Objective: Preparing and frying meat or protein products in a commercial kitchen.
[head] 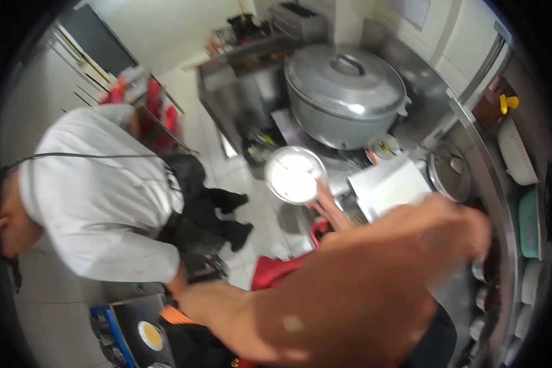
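Observation:
A round, shallow metal bowl or pan [295, 175], its inside bright white, is gripped at its lower right rim by a hand [323, 195] that appears to be my right. The arm behind that hand is partly covered. A large, blurred bare arm [340, 294] crosses the lower middle, close to the camera, and hides the worktop under it. Where my left hand ends within this blur I cannot tell. Just right of the bowl lies a white board or tray [388, 184] on the steel counter.
A big lidded metal pot [345, 96] stands on the counter behind the bowl. On the left a person in a white shirt [106, 193] bends forward. A small container [385, 146], a round lid [448, 172] and shelf containers [517, 149] are at right; a yellow-filled dish [151, 336] is lower left.

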Available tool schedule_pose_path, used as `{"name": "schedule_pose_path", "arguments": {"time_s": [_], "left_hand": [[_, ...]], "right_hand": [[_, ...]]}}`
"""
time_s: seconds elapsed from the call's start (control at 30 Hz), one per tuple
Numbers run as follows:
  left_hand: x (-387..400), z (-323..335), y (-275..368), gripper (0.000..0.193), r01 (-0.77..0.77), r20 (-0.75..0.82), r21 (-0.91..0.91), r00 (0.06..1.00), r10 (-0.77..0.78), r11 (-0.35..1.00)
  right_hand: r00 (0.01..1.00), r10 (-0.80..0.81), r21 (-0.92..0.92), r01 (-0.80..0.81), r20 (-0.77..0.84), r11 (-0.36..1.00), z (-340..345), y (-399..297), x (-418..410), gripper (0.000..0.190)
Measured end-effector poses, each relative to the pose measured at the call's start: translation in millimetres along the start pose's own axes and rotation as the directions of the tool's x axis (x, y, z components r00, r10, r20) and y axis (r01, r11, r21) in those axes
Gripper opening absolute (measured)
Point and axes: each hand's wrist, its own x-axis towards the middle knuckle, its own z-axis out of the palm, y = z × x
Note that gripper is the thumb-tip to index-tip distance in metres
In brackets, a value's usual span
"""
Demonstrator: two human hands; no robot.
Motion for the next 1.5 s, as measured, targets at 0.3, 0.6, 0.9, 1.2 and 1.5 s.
{"name": "schedule_pose_path", "arguments": {"time_s": [0.3,0.6,0.9,1.2,1.5], "left_hand": [[32,-18,-5,0.018,0.215,0.121,-0.267,0.975,-0.188,0.939],[-49,-294,-365,0.016,0.645,-0.821,-0.125,0.36,-0.444,0.754],[-114,-380,-521,0.084,0.675,-0.172,-0.666,0.273,-0.946,0.316],[-145,-418,-558,0.061,0.29,-0.091,-0.939,0.308,-0.947,0.185],[-274,-602,-560,0.065,-0.026,-0.554,-0.814,-0.262,-0.79,0.58]], "right_hand": [[0.994,0.067,-0.216,-0.048,0.082,0.975,61,-43,30,0.065],[0.998,0.061,-0.266,-0.065,-0.026,0.962,130,-61,119,0.063],[0.993,0.114,-0.301,-0.117,-0.025,0.947,202,-118,210,0.074],[0.955,0.258,-0.562,-0.135,0.145,0.816,261,-147,339,0.079],[0.968,-0.251,-0.965,-0.07,-0.004,-0.255,300,-197,433,0.014]]}}
